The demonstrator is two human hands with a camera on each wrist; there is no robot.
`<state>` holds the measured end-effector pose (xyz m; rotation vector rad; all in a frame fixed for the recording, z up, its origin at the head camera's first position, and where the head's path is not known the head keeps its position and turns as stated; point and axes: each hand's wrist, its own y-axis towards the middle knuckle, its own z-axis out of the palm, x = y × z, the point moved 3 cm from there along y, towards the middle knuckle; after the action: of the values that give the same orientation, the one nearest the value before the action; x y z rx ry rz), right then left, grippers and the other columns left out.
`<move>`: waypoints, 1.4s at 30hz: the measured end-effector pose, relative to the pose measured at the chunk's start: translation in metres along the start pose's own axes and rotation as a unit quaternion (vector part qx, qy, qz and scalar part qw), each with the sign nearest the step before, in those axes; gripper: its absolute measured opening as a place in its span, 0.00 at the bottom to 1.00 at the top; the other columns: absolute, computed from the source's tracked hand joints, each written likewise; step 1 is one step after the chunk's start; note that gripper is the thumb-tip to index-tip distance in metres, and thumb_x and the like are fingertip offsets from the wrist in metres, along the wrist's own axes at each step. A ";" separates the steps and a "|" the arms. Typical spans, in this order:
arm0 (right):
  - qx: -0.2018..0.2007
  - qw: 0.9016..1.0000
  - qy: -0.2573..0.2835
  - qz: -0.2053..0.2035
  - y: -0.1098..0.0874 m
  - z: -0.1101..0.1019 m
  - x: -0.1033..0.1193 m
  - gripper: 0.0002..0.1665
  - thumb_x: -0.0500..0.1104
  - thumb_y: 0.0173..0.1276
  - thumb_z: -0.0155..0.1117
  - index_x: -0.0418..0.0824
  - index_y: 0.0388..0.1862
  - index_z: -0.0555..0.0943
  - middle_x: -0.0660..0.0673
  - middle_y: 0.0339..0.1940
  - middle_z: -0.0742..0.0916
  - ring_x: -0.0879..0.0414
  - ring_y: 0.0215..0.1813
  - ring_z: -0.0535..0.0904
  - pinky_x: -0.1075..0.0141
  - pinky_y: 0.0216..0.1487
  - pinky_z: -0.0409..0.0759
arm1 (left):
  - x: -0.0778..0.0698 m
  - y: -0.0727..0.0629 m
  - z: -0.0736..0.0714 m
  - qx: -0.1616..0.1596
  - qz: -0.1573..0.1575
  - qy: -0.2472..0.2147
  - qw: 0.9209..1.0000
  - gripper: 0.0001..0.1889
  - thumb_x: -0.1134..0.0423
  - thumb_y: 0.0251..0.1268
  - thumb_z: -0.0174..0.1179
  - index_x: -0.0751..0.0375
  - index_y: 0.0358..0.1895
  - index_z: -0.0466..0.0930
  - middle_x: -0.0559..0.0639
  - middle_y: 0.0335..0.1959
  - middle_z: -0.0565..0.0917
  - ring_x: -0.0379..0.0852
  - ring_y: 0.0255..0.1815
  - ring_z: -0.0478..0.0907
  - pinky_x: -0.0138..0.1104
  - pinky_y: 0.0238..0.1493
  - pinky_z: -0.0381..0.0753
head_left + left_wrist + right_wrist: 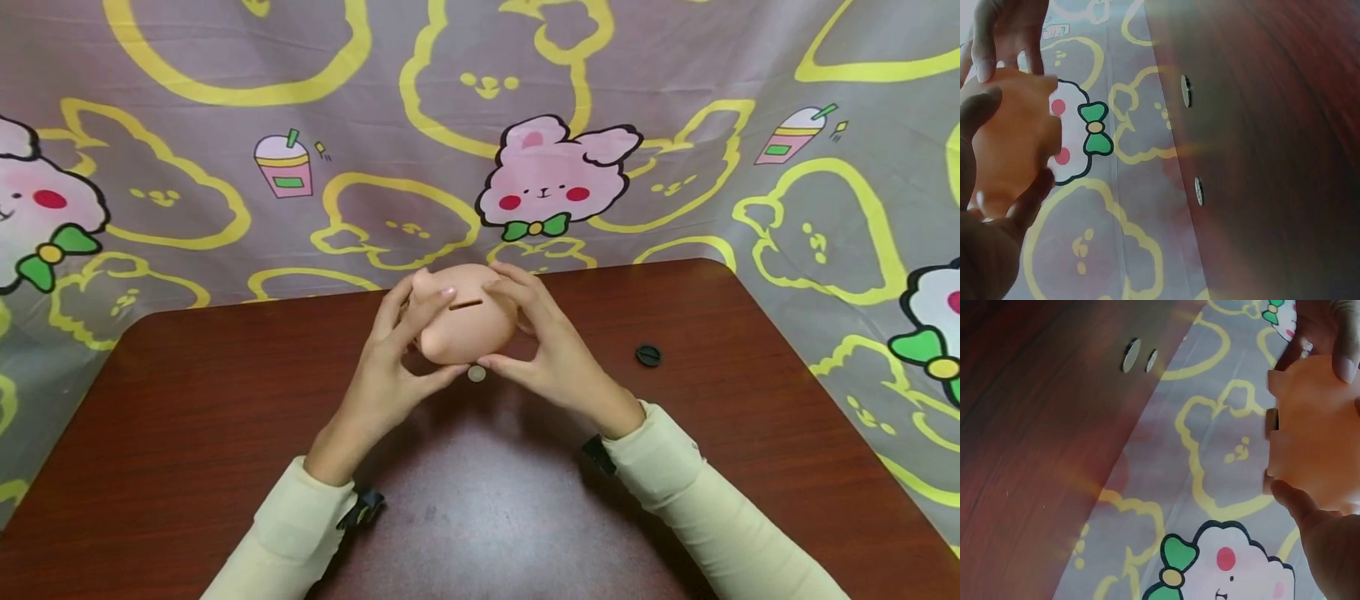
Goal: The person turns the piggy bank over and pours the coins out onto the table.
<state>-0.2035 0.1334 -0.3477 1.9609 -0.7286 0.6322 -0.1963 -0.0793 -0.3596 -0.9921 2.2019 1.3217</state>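
Between both hands is a pinkish-orange piggy bank (480,329), its coin slot facing up. My left hand (382,375) grips its left side by the ears, with thumb below and fingers over the top. On the opposite side my right hand (555,350) holds it, thumb low and fingers spread over the body. Both wrist views show the piggy bank's stubby feet (1272,422) off the table. Below it a silver coin (477,373) lies on the tabletop. Two thin discs, one upper (1186,91) and one lower (1199,191), show edge-on in the left wrist view.
A round black plug (648,355) lies on the brown wooden table (225,417), right of the hands. Behind the table hangs a grey patterned cloth (420,167) with cartoon rabbits. Dark straps (363,508) sit at the wrists.
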 end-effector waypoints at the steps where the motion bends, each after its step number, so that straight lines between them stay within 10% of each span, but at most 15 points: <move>1: 0.000 1.000 -0.014 -0.016 0.000 0.000 0.001 0.47 0.29 0.57 0.81 0.40 0.73 0.68 0.35 0.81 0.66 0.45 0.80 0.65 0.58 0.74 0.75 | -0.001 0.000 0.000 -0.006 0.022 0.016 1.000 0.44 0.72 0.48 0.82 0.52 0.72 0.74 0.61 0.81 0.60 0.58 0.76 0.68 0.45 0.64 0.82; 7: -0.018 0.994 -0.081 -0.078 0.000 0.000 0.007 0.46 0.30 0.56 0.82 0.41 0.71 0.70 0.32 0.80 0.68 0.41 0.80 0.65 0.58 0.78 0.68 | -0.004 -0.001 0.000 -0.033 0.092 0.046 0.994 0.41 0.73 0.49 0.82 0.54 0.69 0.75 0.67 0.80 0.59 0.60 0.79 0.65 0.37 0.75 0.72; 15: -0.010 0.993 -0.092 -0.079 -0.001 0.003 0.006 0.46 0.32 0.57 0.82 0.42 0.72 0.71 0.35 0.81 0.68 0.42 0.80 0.66 0.49 0.74 0.74 | 0.001 -0.003 0.003 -0.026 0.059 0.002 0.998 0.44 0.76 0.49 0.80 0.55 0.72 0.72 0.64 0.81 0.58 0.61 0.77 0.66 0.27 0.74 0.68; 21: -0.021 0.995 0.076 0.066 -0.003 0.002 -0.005 0.49 0.29 0.61 0.78 0.43 0.79 0.67 0.43 0.80 0.71 0.49 0.77 0.70 0.59 0.72 0.77 | -0.001 -0.003 0.000 -0.034 0.034 0.001 0.999 0.46 0.73 0.50 0.81 0.56 0.75 0.69 0.60 0.82 0.61 0.57 0.77 0.68 0.29 0.60 0.81; 30: -0.034 0.923 0.278 0.264 -0.002 0.003 -0.013 0.38 0.38 0.74 0.67 0.54 0.79 0.67 0.44 0.73 0.77 0.47 0.69 0.78 0.58 0.57 0.87 | -0.004 0.001 0.000 -0.039 -0.039 -0.035 0.998 0.43 0.70 0.59 0.76 0.54 0.78 0.68 0.59 0.80 0.63 0.55 0.70 0.75 0.35 0.45 0.88; 33: -0.038 0.910 0.294 0.291 -0.003 0.003 -0.014 0.36 0.40 0.76 0.64 0.54 0.79 0.68 0.43 0.72 0.77 0.46 0.67 0.78 0.57 0.54 0.88 | -0.004 0.002 0.000 -0.034 -0.052 -0.040 0.997 0.43 0.70 0.61 0.76 0.52 0.79 0.68 0.61 0.79 0.64 0.55 0.68 0.77 0.33 0.48 0.88; 42: -0.047 0.912 0.276 0.299 -0.004 0.004 -0.015 0.37 0.40 0.75 0.65 0.52 0.80 0.67 0.41 0.73 0.77 0.46 0.65 0.79 0.56 0.51 0.89 | 0.000 0.002 0.003 -0.026 -0.067 -0.052 0.996 0.43 0.70 0.60 0.76 0.52 0.79 0.68 0.62 0.78 0.64 0.55 0.63 0.78 0.27 0.46 0.86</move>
<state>-0.2100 0.1350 -0.3622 1.3421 -0.9675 1.4227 -0.1977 -0.0760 -0.3598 -1.0474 1.9977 1.3429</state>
